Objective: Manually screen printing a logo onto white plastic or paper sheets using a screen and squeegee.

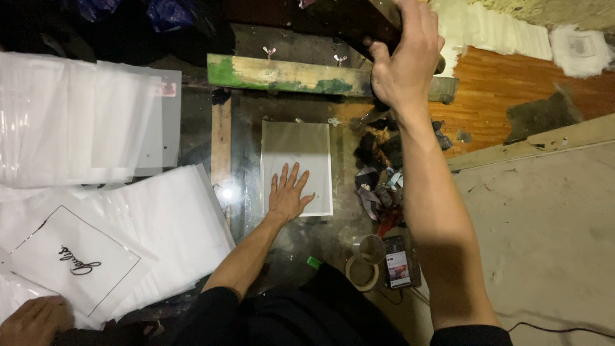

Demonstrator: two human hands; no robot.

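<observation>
Head view. The left hand (288, 192) lies flat, fingers spread, palm down on a clear plastic bag (296, 168) that rests on the dark glass-topped print bed (246, 192). Nothing is pinched; the hand only presses the bag against the surface. The bag lies inside the wooden frame rail (221, 138), roughly square to it, with its top edge near the green-stained hinge bar (288, 74).

The right hand (403, 61) is raised at the top of the picture, fingers curled shut over the edge of a dark screen frame (349, 22), which is tilted up from the hinge bar. How firmly it is held cannot be told.

To the left lie stacks of clear bags (83, 122) and a pile of printed bags (73, 259) bearing a black script mark inside a thin outline. Another person's hand (32, 320) rests at the lower left corner, on that pile. Near the body stand a tape roll (362, 272), a clear cup (369, 247) and a phone (398, 269); dark ink-soiled rags (378, 166) lie just right of the bag.

Risks, as a judgement: the bag is slick, so a sideways drag of the palm could skew it. The raised frame hangs over the flat hand; a slipping grip could drop it onto the fingers. The rags lie close enough to smear the bag's edge.
</observation>
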